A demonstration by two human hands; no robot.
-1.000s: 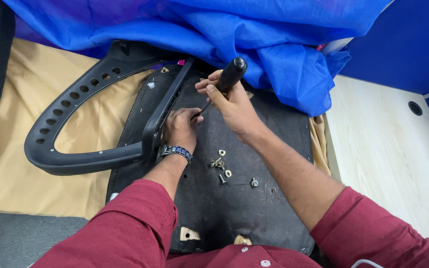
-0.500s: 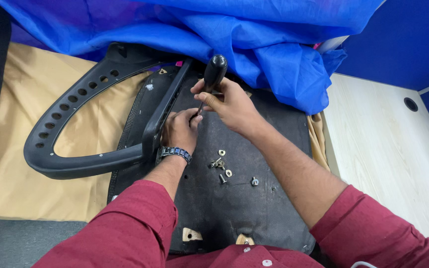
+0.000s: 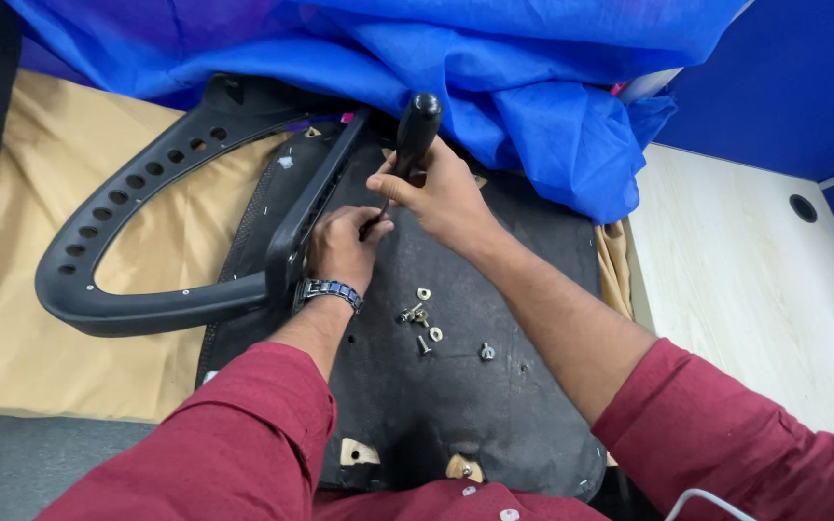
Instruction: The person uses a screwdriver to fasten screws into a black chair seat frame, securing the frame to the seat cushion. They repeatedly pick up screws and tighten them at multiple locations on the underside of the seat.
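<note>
Two hands: left hand, right hand. One black-handled screwdriver. One black armrest. Roughly five loose bolts and washers mid seat underside. One blue cloth.

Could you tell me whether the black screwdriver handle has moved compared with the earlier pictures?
Yes. The black screwdriver handle in the right hand has swung up towards the blue sheet, now standing more upright, against the fixed armrest.

- A pale wooden table carries everything.
- Tan brown paper covers its left part.
- An upturned black chair seat lies on it.
- Blue fabric drapes the far edge.
</note>
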